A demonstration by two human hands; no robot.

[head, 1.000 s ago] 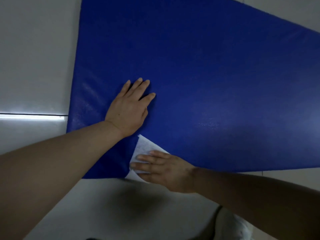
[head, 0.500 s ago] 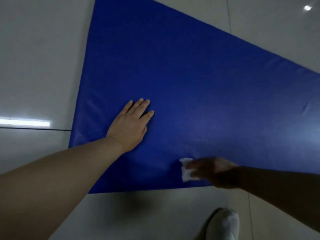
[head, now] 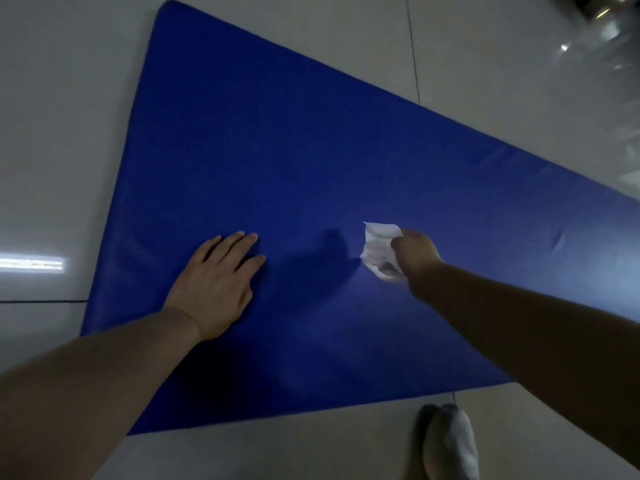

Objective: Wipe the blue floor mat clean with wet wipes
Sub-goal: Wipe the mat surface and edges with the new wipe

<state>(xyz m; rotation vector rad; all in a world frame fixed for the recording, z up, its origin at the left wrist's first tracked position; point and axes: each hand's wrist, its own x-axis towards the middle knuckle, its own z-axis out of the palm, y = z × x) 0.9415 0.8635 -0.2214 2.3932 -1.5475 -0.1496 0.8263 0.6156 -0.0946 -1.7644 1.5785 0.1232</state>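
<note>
Wipe [head: 380, 249] farther up, right hand [head: 414, 250] gripping

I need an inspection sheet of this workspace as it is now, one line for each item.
Surface: pale glossy tiled floor with dark grout lines.
Job's things: blue floor mat lies flat on the floor; white wet wipe, crumpled, is on the mat.
Clutter: blurred shiny object at top right, cannot identify.
Hands: left hand rests flat on the mat, fingers straight; right hand grips the wipe.
Cables: nothing seen.
Surroundings: foot in a white sock stands beside the mat's near edge.
</note>
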